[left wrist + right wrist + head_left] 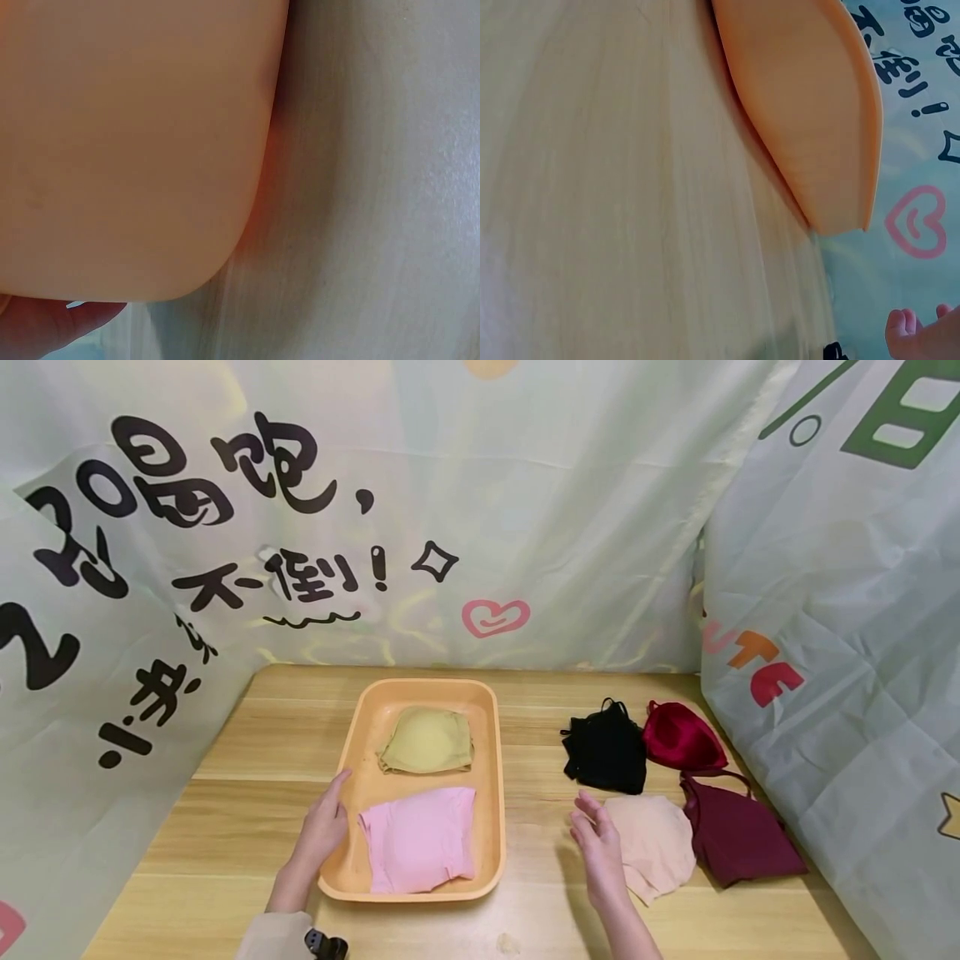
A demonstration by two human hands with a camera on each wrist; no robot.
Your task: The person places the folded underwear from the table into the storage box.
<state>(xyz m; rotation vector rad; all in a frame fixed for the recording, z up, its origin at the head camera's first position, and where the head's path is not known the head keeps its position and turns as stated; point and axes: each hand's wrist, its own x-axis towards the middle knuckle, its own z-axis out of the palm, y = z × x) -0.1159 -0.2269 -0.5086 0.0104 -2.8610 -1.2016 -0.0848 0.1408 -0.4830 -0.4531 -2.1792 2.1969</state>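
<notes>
An orange plastic tray [487, 760] stands on the table with two folded garments in it. A khaki bra-like garment [427, 739] lies at its far end and a folded pink garment [420, 839] at its near end. My left hand [324, 827] holds the tray's left rim, thumb and index finger at the edge; its other fingers are hidden. The left wrist view shows the tray's outer side with a finger at its edge. My right hand [600, 847] hovers, fingers loosely bent and holding nothing, just left of a folded beige garment [652, 843].
Behind the beige garment lie a black strappy top [606, 752] and a dark red bra [682, 735]. A folded burgundy garment [738, 835] with a strap lies at the right. Printed curtains [585, 543] enclose the wooden table [247, 760] at the back and sides.
</notes>
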